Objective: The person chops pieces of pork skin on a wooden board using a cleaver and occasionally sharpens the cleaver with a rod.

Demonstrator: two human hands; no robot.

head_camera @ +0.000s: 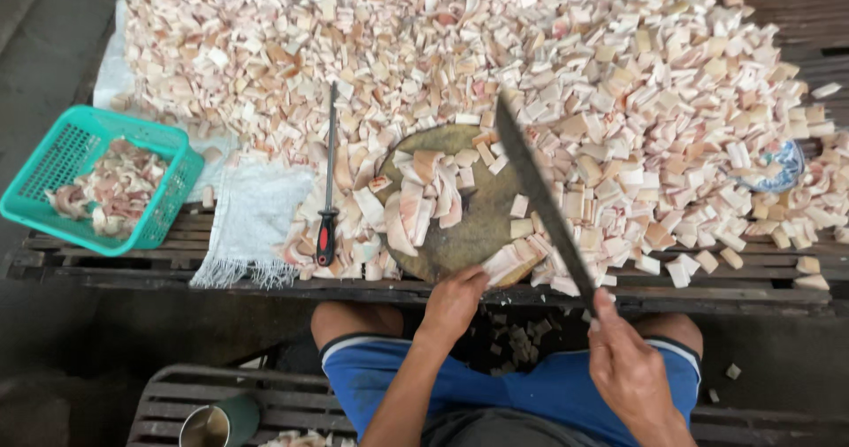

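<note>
The knife (541,201) handle is hidden inside the right hand (630,369), which is closed tight on it; the long dark blade is tilted up over the round wood board (464,235). Left hand (455,299) at board's near edge, fingers curled on a pale slab; can't tell how firm. Pale pink cubes (566,67) piled beyond the board, approx. square. Left of board: thin steel rod w/ red-black handle (328,201), fringed cloth (252,221), teal mesh basket (97,177).

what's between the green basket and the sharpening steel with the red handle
In the head view, a white fringed cloth lies between the green basket and the sharpening steel.
</note>
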